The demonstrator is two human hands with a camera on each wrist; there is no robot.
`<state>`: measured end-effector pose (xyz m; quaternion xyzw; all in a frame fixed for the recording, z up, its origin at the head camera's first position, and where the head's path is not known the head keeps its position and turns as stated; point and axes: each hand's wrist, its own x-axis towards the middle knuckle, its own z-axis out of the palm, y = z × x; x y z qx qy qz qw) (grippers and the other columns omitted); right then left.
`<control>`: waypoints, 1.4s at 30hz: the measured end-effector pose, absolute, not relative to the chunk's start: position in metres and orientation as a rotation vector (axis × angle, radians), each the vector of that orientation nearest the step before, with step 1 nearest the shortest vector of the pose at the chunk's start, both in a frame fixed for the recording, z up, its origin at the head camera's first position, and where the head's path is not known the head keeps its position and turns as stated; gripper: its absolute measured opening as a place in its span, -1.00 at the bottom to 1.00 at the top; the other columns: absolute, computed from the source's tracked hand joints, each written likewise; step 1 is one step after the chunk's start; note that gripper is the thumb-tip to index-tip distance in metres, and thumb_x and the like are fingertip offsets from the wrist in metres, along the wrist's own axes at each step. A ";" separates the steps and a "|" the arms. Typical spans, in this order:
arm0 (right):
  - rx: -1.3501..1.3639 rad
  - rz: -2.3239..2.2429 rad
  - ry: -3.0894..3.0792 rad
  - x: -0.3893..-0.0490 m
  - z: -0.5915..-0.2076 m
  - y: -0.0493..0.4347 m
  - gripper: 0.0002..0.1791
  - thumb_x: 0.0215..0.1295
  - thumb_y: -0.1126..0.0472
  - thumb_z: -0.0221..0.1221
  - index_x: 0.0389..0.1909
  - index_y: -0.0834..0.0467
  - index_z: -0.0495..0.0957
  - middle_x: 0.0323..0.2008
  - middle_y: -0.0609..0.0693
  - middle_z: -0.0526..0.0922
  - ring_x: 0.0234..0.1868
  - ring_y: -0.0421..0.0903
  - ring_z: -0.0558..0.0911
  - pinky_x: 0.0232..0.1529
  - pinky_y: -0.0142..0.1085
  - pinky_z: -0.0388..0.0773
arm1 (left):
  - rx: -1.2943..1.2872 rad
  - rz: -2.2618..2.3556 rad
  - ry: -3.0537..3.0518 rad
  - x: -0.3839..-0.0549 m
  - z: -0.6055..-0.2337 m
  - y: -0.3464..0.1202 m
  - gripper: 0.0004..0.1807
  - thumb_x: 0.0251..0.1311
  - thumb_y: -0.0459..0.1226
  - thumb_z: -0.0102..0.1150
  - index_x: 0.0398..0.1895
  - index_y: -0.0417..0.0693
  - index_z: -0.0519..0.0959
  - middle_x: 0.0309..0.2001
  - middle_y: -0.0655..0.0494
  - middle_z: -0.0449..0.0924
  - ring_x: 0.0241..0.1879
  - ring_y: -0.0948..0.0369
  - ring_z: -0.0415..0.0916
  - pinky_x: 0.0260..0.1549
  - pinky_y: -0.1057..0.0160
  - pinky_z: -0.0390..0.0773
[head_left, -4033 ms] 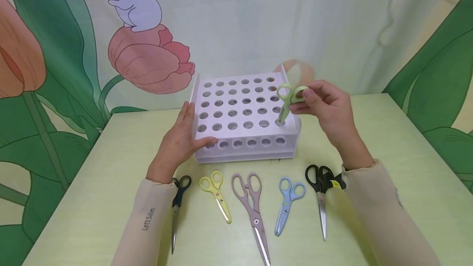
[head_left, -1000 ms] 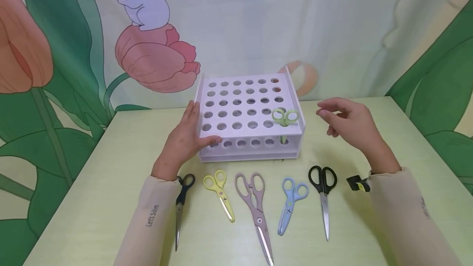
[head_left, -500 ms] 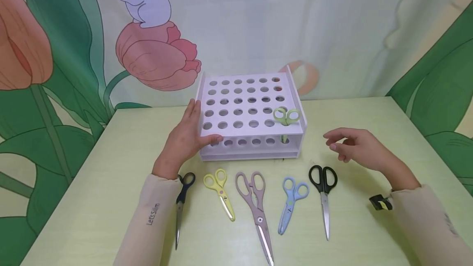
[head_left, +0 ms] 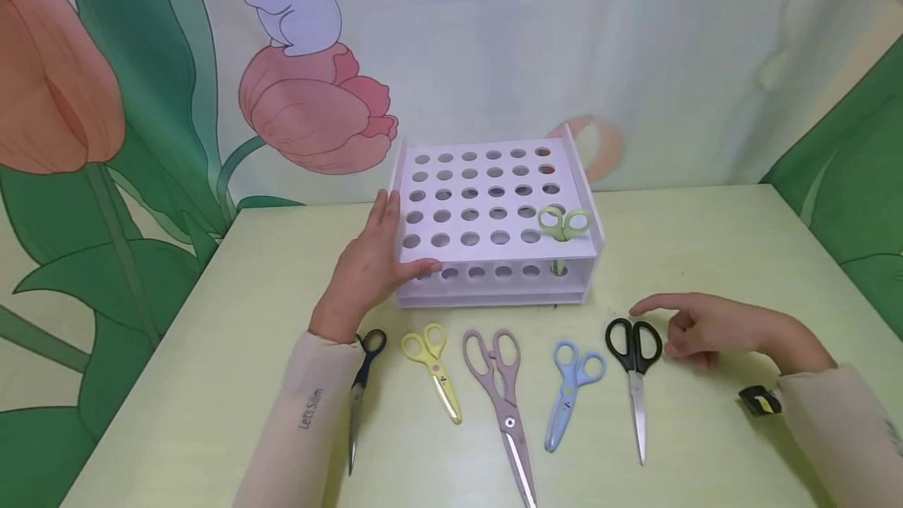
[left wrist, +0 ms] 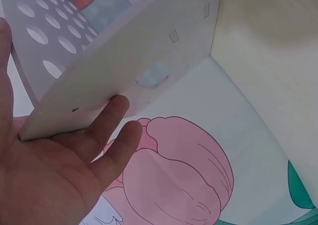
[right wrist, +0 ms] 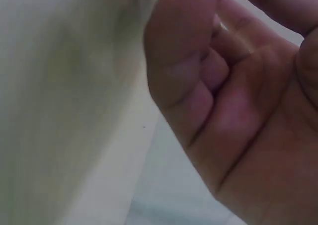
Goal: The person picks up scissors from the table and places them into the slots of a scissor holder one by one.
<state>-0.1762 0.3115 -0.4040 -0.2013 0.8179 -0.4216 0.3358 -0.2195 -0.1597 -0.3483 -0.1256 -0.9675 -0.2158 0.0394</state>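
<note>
My left hand (head_left: 367, 265) grips the front left corner of a white rack (head_left: 494, 253) with rows of round holes. Its thumb lies across the front, and in the left wrist view its fingers (left wrist: 119, 108) rest against the outer side panel. Green-handled scissors (head_left: 564, 223) stand in the front right hole, handles up. My right hand (head_left: 712, 328) hovers low, just right of black-handled scissors (head_left: 635, 351), holding nothing. Its index finger points left above their handles, the other fingers loosely bent. In the right wrist view the palm (right wrist: 243, 120) shows bare.
In front of the rack lie blue scissors (head_left: 567, 394), large mauve scissors (head_left: 504, 398), yellow scissors (head_left: 436, 375) and dark navy scissors (head_left: 361, 382), partly behind the left wrist. A printed curtain (head_left: 466, 45) hangs at the table's (head_left: 282, 257) back edge.
The green scissors went from my right hand into the rack's front right hole. That hand then let go, drew back right and came down beside the black scissors. My left hand stayed on the rack.
</note>
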 end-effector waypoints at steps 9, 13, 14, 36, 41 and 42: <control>-0.510 -1.084 2.085 -0.170 -0.413 0.307 -0.39 0.33 0.46 0.13 0.35 0.11 0.21 -0.65 0.04 0.48 -0.73 -0.14 0.40 -0.68 -0.36 0.37 | -0.404 -0.642 -2.950 -0.219 -0.349 -0.158 0.35 0.03 0.22 0.44 0.64 -0.16 -0.20 0.62 -0.18 -0.30 0.14 -0.25 0.47 0.01 -0.12 0.52; -0.545 -0.994 2.170 -0.169 -0.411 0.301 -0.40 0.30 0.42 0.21 0.29 0.09 0.23 -0.67 -0.02 0.45 -0.73 -0.16 0.38 -0.64 -0.36 0.37 | -0.409 -0.651 -2.952 -0.218 -0.348 -0.159 0.34 0.04 0.22 0.44 0.64 -0.14 -0.20 0.61 -0.18 -0.30 0.11 -0.27 0.47 0.00 -0.13 0.53; -0.558 -0.961 2.199 -0.169 -0.410 0.299 -0.39 0.28 0.40 0.24 0.29 0.08 0.24 -0.67 -0.04 0.44 -0.73 -0.16 0.38 -0.62 -0.35 0.38 | -0.405 -0.657 -2.952 -0.218 -0.348 -0.159 0.34 0.04 0.22 0.44 0.64 -0.13 -0.20 0.62 -0.18 -0.31 0.11 -0.27 0.47 0.00 -0.13 0.53; -0.555 -0.950 2.327 -0.165 -0.396 0.298 -0.85 0.32 0.29 0.29 -0.18 0.14 0.51 -0.60 -0.05 0.44 -0.63 -0.12 0.43 -0.58 -0.33 0.39 | -0.376 -0.711 -2.977 -0.219 -0.347 -0.162 0.33 0.06 0.22 0.42 0.65 -0.10 -0.22 0.62 -0.14 -0.33 0.34 -0.20 0.30 0.15 -0.10 0.45; -0.469 -0.915 2.290 -0.162 -0.387 0.297 -0.79 0.35 0.24 0.29 -0.10 0.17 0.48 -0.62 -0.03 0.41 -0.65 -0.13 0.36 -0.59 -0.34 0.32 | -0.364 -0.707 -2.983 -0.219 -0.345 -0.161 0.32 0.06 0.22 0.42 0.65 -0.10 -0.22 0.62 -0.13 -0.34 0.37 -0.17 0.26 0.17 -0.09 0.44; -0.421 -0.899 2.271 -0.160 -0.384 0.296 -0.75 0.34 0.21 0.30 -0.07 0.16 0.47 -0.62 -0.02 0.42 -0.65 -0.13 0.35 -0.59 -0.33 0.31 | -0.363 -0.708 -2.984 -0.219 -0.345 -0.161 0.32 0.06 0.22 0.42 0.65 -0.10 -0.22 0.62 -0.12 -0.34 0.39 -0.16 0.24 0.18 -0.09 0.43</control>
